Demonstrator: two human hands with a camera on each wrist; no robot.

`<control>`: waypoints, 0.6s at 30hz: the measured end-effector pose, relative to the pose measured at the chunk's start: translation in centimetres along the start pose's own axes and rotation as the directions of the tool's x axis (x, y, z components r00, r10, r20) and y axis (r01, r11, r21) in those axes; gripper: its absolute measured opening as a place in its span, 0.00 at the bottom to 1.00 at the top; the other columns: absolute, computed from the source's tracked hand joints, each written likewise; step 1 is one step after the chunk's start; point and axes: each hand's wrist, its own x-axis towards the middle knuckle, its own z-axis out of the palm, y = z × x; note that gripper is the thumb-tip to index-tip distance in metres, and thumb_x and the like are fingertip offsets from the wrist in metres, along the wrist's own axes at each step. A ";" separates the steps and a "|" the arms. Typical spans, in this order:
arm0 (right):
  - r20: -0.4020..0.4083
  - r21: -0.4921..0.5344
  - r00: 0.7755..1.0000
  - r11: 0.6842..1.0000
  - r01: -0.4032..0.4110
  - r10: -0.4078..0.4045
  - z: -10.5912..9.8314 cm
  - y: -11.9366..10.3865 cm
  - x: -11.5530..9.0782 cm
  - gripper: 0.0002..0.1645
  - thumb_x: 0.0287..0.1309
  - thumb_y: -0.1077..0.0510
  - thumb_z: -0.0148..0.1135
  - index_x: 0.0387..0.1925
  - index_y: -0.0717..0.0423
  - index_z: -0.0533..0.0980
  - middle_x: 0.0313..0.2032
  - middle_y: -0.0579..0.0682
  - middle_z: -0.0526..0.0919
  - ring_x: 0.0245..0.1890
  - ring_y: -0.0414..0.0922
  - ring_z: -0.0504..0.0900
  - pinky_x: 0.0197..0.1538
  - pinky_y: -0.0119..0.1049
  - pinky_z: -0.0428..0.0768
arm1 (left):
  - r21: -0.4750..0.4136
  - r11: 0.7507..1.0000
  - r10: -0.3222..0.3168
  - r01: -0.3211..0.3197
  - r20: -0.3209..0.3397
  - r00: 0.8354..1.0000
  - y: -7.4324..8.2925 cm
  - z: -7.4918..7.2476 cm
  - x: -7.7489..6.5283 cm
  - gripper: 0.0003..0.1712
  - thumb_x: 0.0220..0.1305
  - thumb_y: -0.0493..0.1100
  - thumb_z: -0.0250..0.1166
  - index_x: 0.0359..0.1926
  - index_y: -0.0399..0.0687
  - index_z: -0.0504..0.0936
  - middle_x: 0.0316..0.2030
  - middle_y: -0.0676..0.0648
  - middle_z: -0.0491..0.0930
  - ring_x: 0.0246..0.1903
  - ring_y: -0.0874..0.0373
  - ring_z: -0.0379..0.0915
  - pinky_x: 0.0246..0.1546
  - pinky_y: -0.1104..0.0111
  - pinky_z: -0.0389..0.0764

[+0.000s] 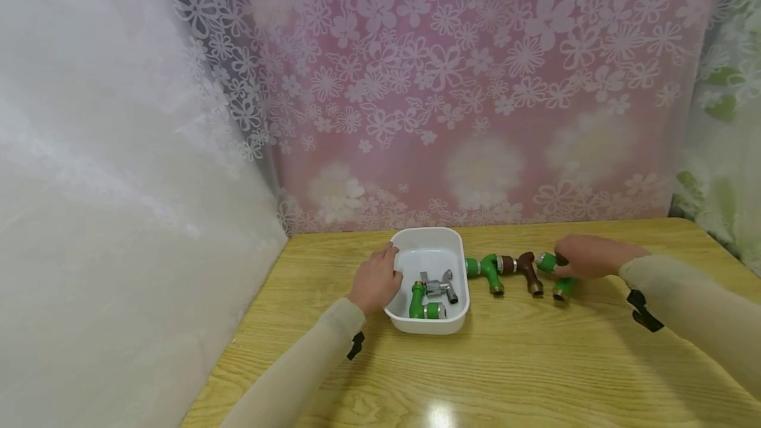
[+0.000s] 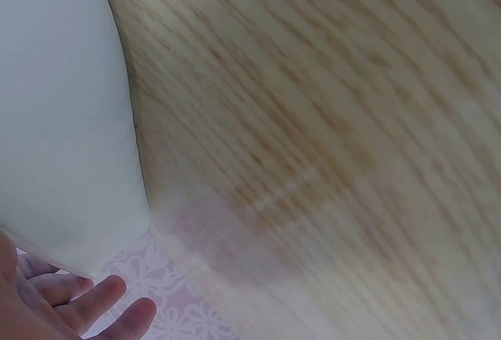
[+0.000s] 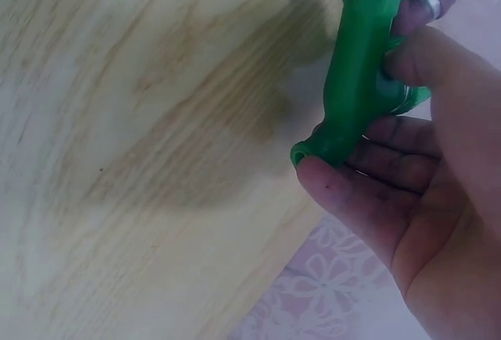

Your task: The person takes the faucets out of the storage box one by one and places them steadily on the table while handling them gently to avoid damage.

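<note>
My left hand (image 1: 376,281) grips the left rim of a white plastic basin (image 1: 429,327), with the thumb over the edge. Its fingers (image 2: 129,320) show beyond the basin wall in the left wrist view. Inside the basin lie a green tap (image 1: 418,301) and a chrome tap (image 1: 436,288). To the right, my right hand (image 1: 585,256) holds another green tap (image 3: 356,74) between thumb and fingers, close over the table; part of it is hidden behind the hand. Between basin and right hand, a green tap (image 1: 491,273) and a brown tap (image 1: 528,271) lie in a row.
A wooden table (image 1: 505,362) carries everything. Behind it hangs a pink flowered curtain (image 1: 464,117) near the back edge, and a whitish sheet (image 1: 119,183) hangs along the left side. The green tap in the row lies right at the basin's right wall.
</note>
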 end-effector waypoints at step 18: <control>-0.023 0.003 1.000 1.000 -0.017 0.017 1.0 1.0 0.2 0.12 0.66 0.53 0.62 0.26 0.49 0.72 0.21 0.42 0.67 0.20 0.37 0.62 0.26 0.33 0.59 | -0.011 1.000 -0.012 0.012 0.020 1.000 0.2 -0.5 -0.1 0.29 0.72 0.46 0.53 0.71 0.45 0.67 0.75 0.43 0.63 0.67 0.47 0.69 0.62 0.52 0.76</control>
